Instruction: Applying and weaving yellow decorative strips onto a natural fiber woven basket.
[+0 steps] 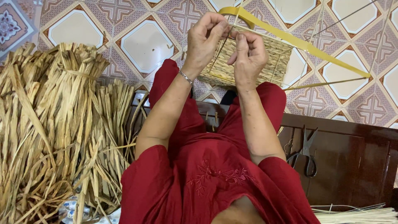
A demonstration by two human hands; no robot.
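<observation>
Above the knees, over the tiled floor (141, 54), a half-woven basket (248, 62) rests on the lap. Left hand (206, 39) and right hand (248, 56) each pinch strands at its rim. Advisable: keep tension even, seat each strand tightly. Scissors (306, 151) lie on the bench's (352, 157) right side.

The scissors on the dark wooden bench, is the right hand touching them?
Apart. The head view shows the scissors lying on the bench, while the right hand is up at the woven basket, well away from them.
</observation>
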